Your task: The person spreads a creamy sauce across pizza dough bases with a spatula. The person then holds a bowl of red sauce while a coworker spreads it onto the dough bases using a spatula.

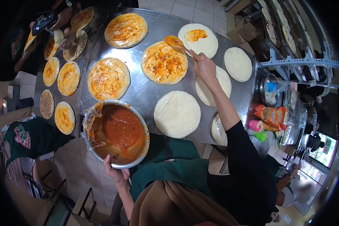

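My left hand (116, 172) grips the near rim of a large metal bowl (146, 141), tilted slightly at the table's edge. Red-orange sauce (121, 126) partly fills it, and a smeared plastic sheet (93, 122) clings to its left side. My right hand (205, 68) is closed round the handle of a sauce-coated spoon (173, 41). The spoon's head is over the gap between a sauced dough round (164, 63) and a pale round (207, 44) bearing one patch of sauce. Beneath my right forearm lies a plain dough round (219, 88), partly hidden. Another plain round (177, 114) lies nearer me.
The metal table (139, 88) carries several more rounds, sauced ones leftward and a plain one (237, 64) at right. Co-workers stand at the left; one hand (67, 42) is over the far-left rounds. A rack (297, 62) and packets (271, 116) stand at right.
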Demonstrator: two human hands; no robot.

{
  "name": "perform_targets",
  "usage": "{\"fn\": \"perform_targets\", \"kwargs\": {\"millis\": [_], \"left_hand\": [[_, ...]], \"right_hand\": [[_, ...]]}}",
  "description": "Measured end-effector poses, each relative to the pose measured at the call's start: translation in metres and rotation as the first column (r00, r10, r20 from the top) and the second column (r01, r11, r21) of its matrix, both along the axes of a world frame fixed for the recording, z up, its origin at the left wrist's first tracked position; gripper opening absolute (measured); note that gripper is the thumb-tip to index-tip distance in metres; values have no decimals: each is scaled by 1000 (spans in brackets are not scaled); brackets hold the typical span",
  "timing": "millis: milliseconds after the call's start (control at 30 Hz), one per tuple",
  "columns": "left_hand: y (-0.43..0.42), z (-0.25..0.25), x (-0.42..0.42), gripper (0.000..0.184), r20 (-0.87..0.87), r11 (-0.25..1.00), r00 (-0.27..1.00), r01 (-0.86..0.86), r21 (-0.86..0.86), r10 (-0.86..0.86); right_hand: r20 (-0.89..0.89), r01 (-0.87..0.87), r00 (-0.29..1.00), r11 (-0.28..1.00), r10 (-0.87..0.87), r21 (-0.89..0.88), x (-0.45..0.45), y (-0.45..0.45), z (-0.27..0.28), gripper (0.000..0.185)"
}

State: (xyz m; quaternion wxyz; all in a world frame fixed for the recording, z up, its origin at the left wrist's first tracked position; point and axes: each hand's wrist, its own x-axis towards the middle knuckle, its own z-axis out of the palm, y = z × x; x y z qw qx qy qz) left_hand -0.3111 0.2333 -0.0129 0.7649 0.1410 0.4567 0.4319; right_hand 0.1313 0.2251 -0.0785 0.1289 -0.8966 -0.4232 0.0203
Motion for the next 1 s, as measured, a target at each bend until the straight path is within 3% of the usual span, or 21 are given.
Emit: {"fn": "perform_targets", "kwargs": {"millis": [67, 100, 200, 400, 500, 700, 833, 933, 1000], "left_hand": [[0, -2, 0, 45, 10, 1000, 1000, 0, -23, 0], [-1, -3, 0, 45, 2, 1000, 1000, 4, -23, -4], [0, -2, 0, 44, -7, 1000, 1000, 17, -5, -17], [0, -6, -6, 50, 11, 1000, 1000, 2, -18, -1], [2, -10, -6, 51, 0, 1000, 1000, 4, -14, -4], [1, -2, -7, 50, -5, 1000, 1000, 19, -4, -19], [3, -7, -9, 51, 11, 999, 1000, 20, -34, -20], [3, -5, -8, 51, 5, 999, 999, 40, -6, -40], [4, -3, -7, 50, 15, 999, 999, 42, 11, -42]], "right_hand": [[-13, -47, 999, 995, 48, 92, -5, -3, 0, 39], [14, -89, 996, 996, 89, 30, -10, 0, -2, 38], [42, -84, 996, 996, 84, 2, -12, -15, -17, 38], [-66, 75, 995, 997, -74, 23, -1, -56, -13, 36], [0, 10, 1000, 996, -10, 94, -9, -31, -20, 35], [-67, 85, 994, 994, -89, -64, -7, -75, -14, 35], [-56, 29, 998, 993, -23, 117, -18, -53, 1, 37], [44, -40, 998, 996, 36, 85, -21, -44, -22, 37], [-24, 38, 999, 998, -37, 40, -22, -65, -26, 38]]}}
